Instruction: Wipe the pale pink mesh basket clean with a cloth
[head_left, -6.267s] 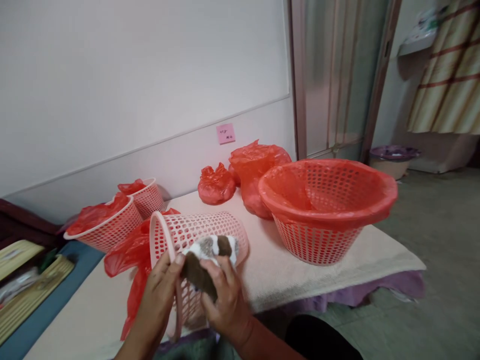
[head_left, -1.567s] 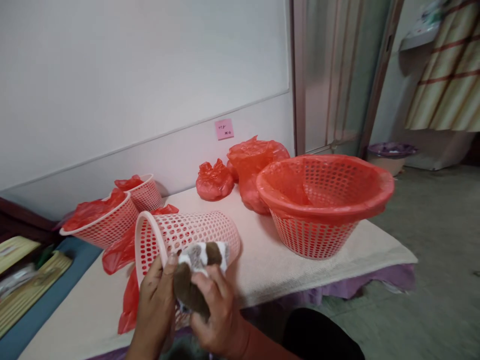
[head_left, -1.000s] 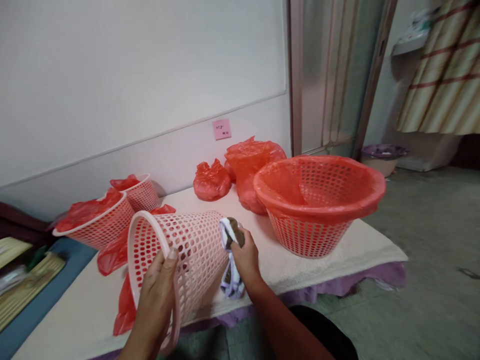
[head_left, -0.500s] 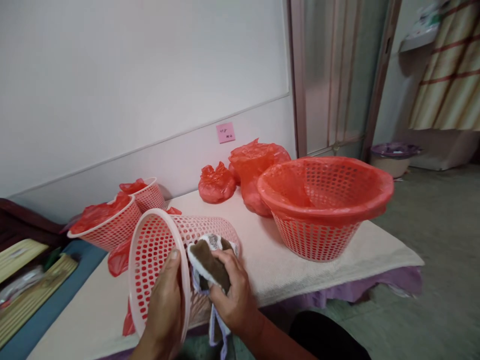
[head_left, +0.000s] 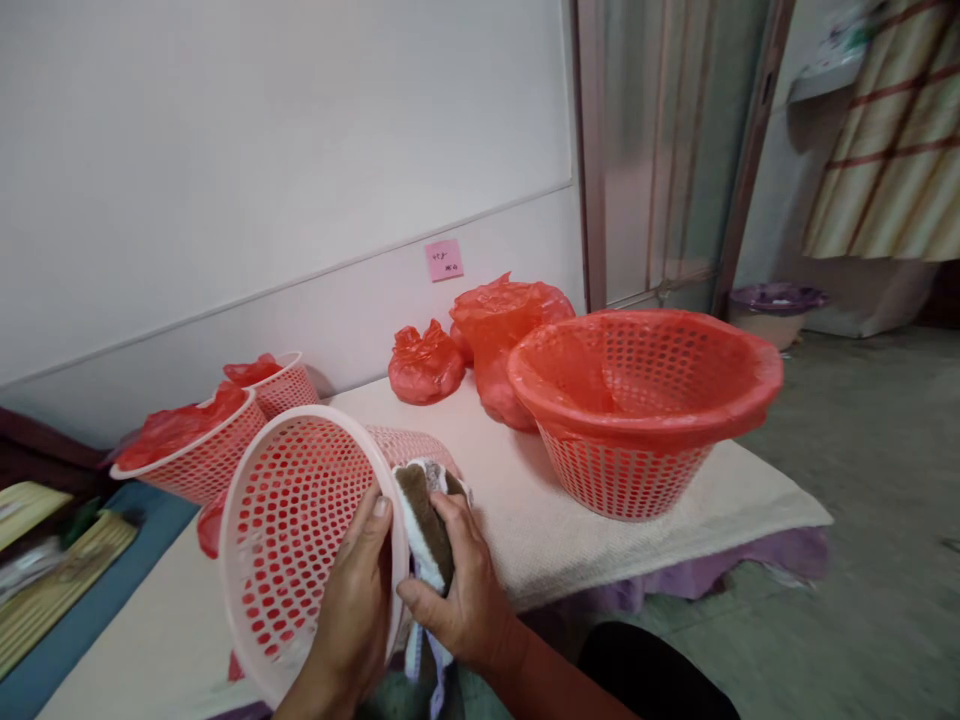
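A pink perforated plastic basket (head_left: 300,520) lies tipped on its side, its round mouth facing me and to the left. My left hand (head_left: 356,590) grips its rim, with the thumb over the edge and the other fingers out of sight. My right hand (head_left: 465,580) presses a brown and white cloth (head_left: 427,520) against the outside of the basket just behind the rim. One end of the cloth hangs down below that hand. Both hands are close together, on either side of the rim.
A larger basket (head_left: 626,470) lined with a red plastic bag stands on the cream cloth-covered table (head_left: 495,500). Red bags (head_left: 426,365) sit by the wall. Two smaller lined baskets (head_left: 199,460) stand at left. A bin (head_left: 776,305) is on the floor at right.
The basket has turned so its mouth faces me more. My right hand and the cloth have come closer to the rim and my left hand. The view has shifted slightly.
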